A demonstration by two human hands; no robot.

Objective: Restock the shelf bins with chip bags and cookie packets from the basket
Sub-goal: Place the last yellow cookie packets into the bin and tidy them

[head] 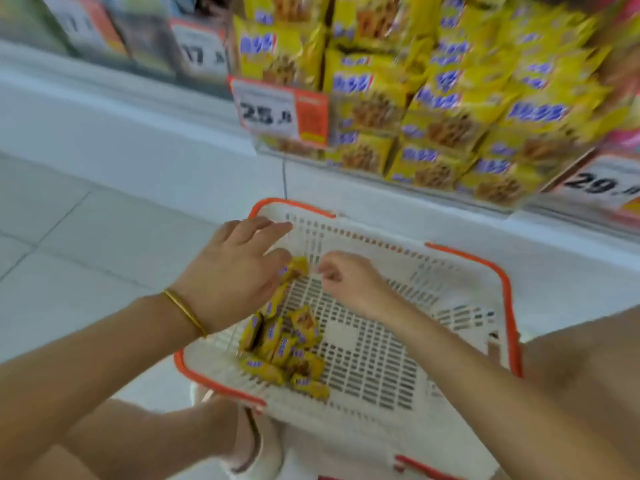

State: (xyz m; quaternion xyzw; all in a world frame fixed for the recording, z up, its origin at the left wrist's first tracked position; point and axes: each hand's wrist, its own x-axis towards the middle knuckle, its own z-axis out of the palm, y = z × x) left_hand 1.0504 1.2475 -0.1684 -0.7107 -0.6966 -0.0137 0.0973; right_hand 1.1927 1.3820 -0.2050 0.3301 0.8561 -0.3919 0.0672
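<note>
Basket (505,280): white plastic lattice, matt, with a smooth orange plastic rim; packets (280,348) inside: yellow film wrap, glossy, crinkled; shelf packets (443,109): same shiny film; price tag (277,112): printed paper or card, matt; floor (86,237): pale tiles, smooth, faint sheen; shelf base (138,133): white, smooth, matt; bangle (185,311): gold-coloured metal, polished.

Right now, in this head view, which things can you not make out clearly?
Head view only.
Print on the basket packets and shelf packets: motion blur.
Left hand: its palm hides whether it grips a packet.
Right hand: curled fingertips blurred; a pinch cannot be told.
Basket: near end cut by the bottom edge.
Right price tag: partly cut by the right edge.
</note>
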